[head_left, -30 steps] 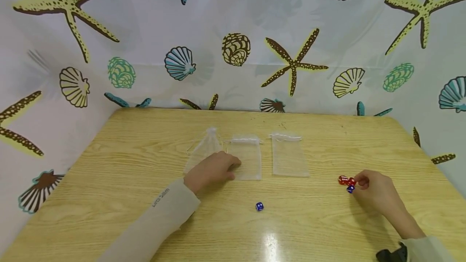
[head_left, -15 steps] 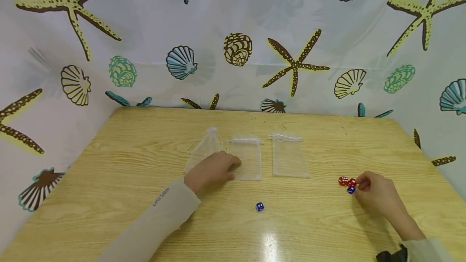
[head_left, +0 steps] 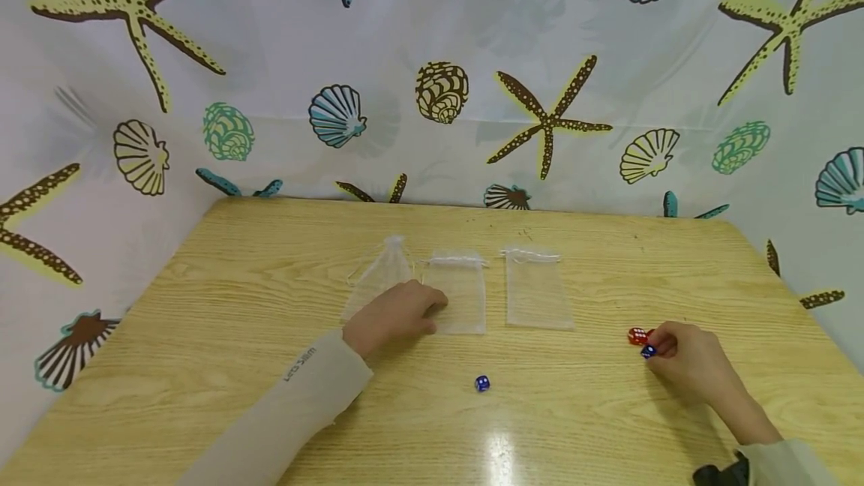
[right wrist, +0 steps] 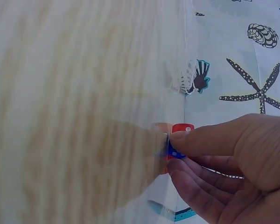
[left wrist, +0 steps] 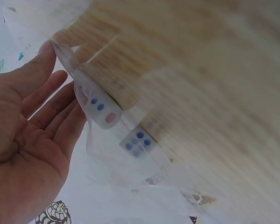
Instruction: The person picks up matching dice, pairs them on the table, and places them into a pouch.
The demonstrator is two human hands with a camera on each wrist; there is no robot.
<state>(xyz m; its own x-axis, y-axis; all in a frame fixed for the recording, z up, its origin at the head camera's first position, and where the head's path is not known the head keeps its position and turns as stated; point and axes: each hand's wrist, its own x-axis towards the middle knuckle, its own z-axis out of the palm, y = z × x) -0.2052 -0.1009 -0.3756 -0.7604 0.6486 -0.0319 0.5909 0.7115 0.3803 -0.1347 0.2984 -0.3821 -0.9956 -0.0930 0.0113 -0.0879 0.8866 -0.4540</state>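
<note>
My right hand [head_left: 691,362] pinches a blue die [head_left: 648,351] between thumb and fingers, beside red dice [head_left: 637,336], one of which the hand partly hides. The right wrist view shows the blue die [right wrist: 175,150] under the thumb, with a red die [right wrist: 183,127] behind. My left hand [head_left: 394,313] rests at the left sheer drawstring bag [head_left: 374,287] and the middle bag [head_left: 459,298], fingers loosely bent. In the left wrist view the thumb tip touches sheer fabric, and white dice [left wrist: 139,141] with coloured pips show through it.
A third sheer bag [head_left: 538,295] lies flat to the right of the middle one. Another blue die [head_left: 482,383] sits alone on the wooden table [head_left: 567,426], nearer me. A shell-and-starfish patterned curtain [head_left: 270,43] stands behind and at both sides.
My right hand has shifted slightly left, its fingers closing round the blue die and covering most of one red die. The left hand has stayed in place.
</note>
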